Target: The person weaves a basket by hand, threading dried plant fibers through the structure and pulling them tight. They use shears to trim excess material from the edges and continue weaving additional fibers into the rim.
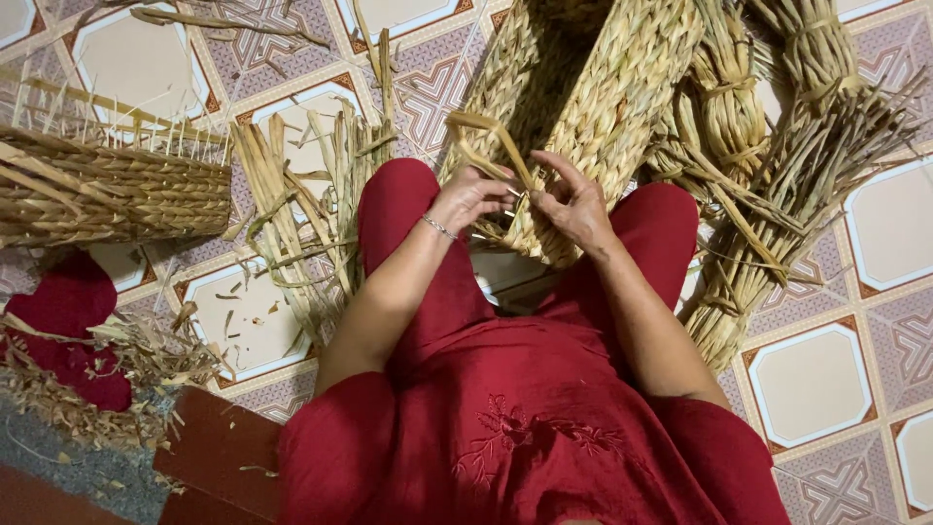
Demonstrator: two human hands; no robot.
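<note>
Dried straw-coloured reed makes up nearly everything here, and the woven basket (583, 107) in work lies across the lap of a person dressed in red, its braided wall running away from the knees toward the far side of the scene. The left hand (469, 197), with a thin bracelet (437, 227) at the wrist, is curled closed, fingertips pinched on a flat reed strand (491, 141) that loops up and over from the basket's near edge. The right hand (575, 206) sits just beside it, fingers bent and pressed against the near rim of the basket, thumb and forefinger closed narrowly on the same strand where it meets the weave; something small and pale shows between the two hands, too small to make out. To the left of the knees a loose sheaf of reeds (311, 214) lies on the patterned tile floor (816, 379). Farther left a second woven piece (107, 194) with bristling unfinished ends rests on the floor, and near it scraps of cut reed (107, 369) are heaped over a red cloth (63, 306). On the right, tied reed bundles (777, 185) lie fanned beside the basket.
</note>
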